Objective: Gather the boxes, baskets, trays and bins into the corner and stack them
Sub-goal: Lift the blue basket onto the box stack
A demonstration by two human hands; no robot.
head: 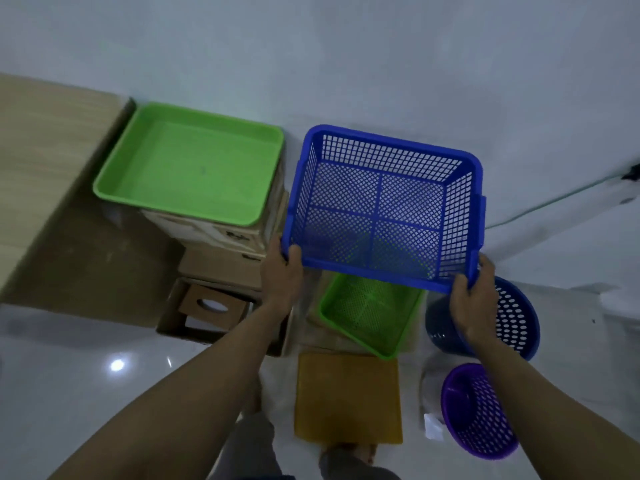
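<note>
I hold a large blue mesh basket (382, 206) in the air in front of the white wall. My left hand (282, 273) grips its near left corner and my right hand (476, 299) grips its near right corner. Directly below it a smaller green mesh basket (369, 315) sits on a cardboard box. To the left a green tray (188, 164) lies on top of a stack of cardboard boxes (221, 237). A yellow tray (348, 398) lies flat on the floor near my feet.
A round dark blue perforated bin (516, 320) and a purple perforated bin (478, 410) stand on the floor at right. An open cardboard box (207, 311) with an insert sits at the stack's foot. A wooden panel (45, 161) stands at left. A cable (554, 199) runs along the wall at right.
</note>
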